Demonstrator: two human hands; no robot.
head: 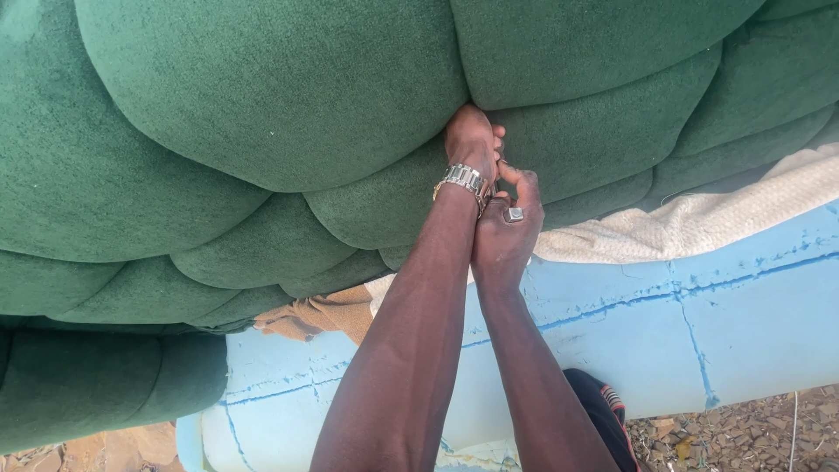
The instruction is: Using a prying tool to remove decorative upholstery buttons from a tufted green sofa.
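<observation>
At cushion seam [476, 103]: left hand [472, 140], right hand [507, 229] pinching, tightly hemmed.

We see a pale blue foam sofa body [664, 315], marked with darker blue lines, under our hands. Directly on it lie green tufted velvet upholstery [262, 105], beyond our hands, and cream woven backing cloth [699, 223], to their right.

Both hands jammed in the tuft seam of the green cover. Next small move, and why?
Probably a short, firm tug toward the body. The left hand is pushed into the crease where the padded sections of the green upholstery cover meet, and the right hand pinches just below it, so something thin seems held there, though it is hidden. The blue foam is bare below.
</observation>
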